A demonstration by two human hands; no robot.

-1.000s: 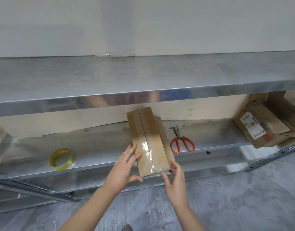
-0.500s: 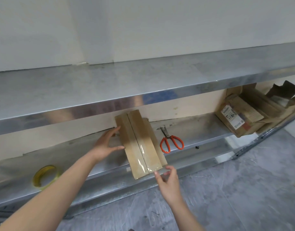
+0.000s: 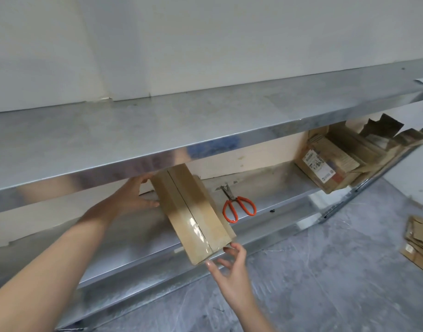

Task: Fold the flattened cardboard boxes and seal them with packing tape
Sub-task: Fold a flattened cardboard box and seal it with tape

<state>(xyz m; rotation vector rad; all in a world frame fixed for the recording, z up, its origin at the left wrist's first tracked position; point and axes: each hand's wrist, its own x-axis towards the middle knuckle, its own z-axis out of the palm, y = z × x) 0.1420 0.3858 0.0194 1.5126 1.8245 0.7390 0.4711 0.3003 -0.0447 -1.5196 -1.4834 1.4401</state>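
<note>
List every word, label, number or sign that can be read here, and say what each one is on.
Nothing here is legible.
White printed label on the cardboard box at the right of the lower shelf: too blurred to read.
Small pale label on the flattened cardboard stack on the floor: too small to read.
Taped box and scissors: no print seen.

Box (image 3: pixel 193 212) was matt brown cardboard, clear tape (image 3: pixel 196 230) along its seam shone glossy, shelves (image 3: pixel 158 125) were dull grey metal with mirror-bright front edges, scissors (image 3: pixel 239 207) had glossy orange handles, floor (image 3: pixel 325 271) looked mottled, matt grey.
</note>
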